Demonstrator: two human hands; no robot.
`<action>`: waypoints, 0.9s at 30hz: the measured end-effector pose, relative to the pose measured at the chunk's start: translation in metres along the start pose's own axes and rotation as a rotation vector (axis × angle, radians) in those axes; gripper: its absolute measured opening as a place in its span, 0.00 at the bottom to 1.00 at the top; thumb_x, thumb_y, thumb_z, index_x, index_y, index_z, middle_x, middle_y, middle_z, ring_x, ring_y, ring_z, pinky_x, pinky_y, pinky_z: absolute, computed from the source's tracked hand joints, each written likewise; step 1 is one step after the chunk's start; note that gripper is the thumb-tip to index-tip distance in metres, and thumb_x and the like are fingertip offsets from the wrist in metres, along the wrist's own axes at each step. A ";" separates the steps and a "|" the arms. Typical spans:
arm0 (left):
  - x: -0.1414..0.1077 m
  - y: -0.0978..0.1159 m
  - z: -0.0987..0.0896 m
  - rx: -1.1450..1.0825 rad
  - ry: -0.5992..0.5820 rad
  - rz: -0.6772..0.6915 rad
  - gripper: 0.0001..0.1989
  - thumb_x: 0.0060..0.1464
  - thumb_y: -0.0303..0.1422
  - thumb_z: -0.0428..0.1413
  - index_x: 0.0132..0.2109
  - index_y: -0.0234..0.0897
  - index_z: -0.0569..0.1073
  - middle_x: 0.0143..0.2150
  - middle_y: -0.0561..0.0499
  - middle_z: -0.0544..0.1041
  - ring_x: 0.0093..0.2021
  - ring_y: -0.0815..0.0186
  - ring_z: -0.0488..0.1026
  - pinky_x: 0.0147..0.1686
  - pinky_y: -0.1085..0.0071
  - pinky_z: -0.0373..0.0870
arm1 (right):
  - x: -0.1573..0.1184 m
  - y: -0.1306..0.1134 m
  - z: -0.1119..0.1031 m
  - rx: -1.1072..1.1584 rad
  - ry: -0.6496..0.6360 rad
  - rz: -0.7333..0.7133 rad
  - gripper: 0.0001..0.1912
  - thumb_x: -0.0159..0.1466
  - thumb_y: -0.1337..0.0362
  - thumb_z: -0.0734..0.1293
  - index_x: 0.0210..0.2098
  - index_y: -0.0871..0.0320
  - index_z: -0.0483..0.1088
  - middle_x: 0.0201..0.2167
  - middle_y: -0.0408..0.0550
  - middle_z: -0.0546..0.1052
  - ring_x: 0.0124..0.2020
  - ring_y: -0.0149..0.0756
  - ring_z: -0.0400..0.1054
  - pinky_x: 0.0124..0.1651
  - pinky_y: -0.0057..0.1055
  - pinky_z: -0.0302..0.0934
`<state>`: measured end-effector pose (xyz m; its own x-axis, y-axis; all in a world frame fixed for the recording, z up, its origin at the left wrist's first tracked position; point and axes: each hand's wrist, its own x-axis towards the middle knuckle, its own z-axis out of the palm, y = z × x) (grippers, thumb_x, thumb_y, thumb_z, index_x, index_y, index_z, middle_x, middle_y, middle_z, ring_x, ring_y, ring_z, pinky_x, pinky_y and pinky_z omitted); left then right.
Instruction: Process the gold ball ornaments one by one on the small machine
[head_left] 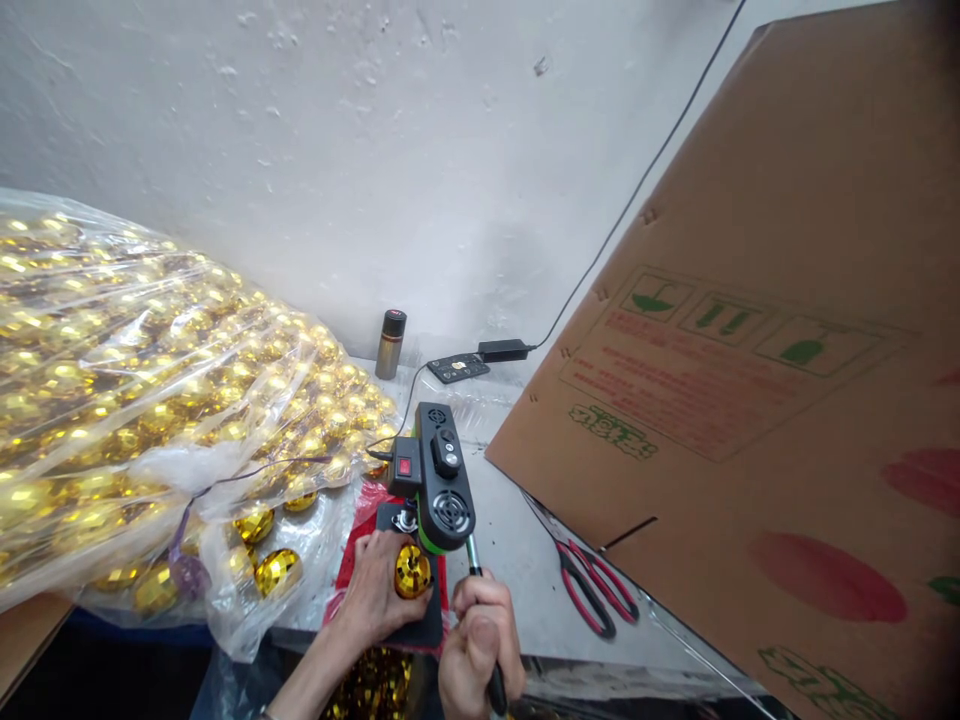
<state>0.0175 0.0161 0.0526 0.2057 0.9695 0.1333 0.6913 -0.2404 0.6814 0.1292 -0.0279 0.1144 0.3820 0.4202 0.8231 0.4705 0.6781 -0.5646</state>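
Observation:
My left hand (379,590) is closed round a gold faceted ball (412,572), fingers and thumb at its sides. A small dark opening shows on top of the ball. It sits over the black base (424,630) of a small black bench machine (442,480) with a red switch and round vents. My right hand (480,640) is wrapped round the machine's lever (473,553), a metal rod with a black grip. Under the base lies red material (365,525). More gold balls (277,573) lie loose just left of my left hand.
A large clear plastic bag (172,400) full of gold balls covers the left side. Scissors (596,590) with red and black handles lie at right, beside a big cardboard box (735,330). A dark-capped bottle (390,345) and a black power adapter (502,350) stand near the wall.

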 end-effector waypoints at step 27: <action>0.004 -0.004 0.003 -0.066 0.006 -0.010 0.21 0.46 0.37 0.68 0.48 0.37 0.78 0.45 0.43 0.82 0.49 0.46 0.78 0.54 0.51 0.68 | -0.019 0.017 -0.009 -0.014 -0.084 -0.068 0.21 0.79 0.61 0.58 0.29 0.53 0.66 0.28 0.39 0.73 0.29 0.31 0.68 0.49 0.32 0.65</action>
<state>0.0174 0.0209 0.0486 0.1951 0.9720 0.1307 0.6457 -0.2276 0.7289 0.1373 -0.0295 0.0888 0.2813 0.4227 0.8615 0.5048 0.6983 -0.5075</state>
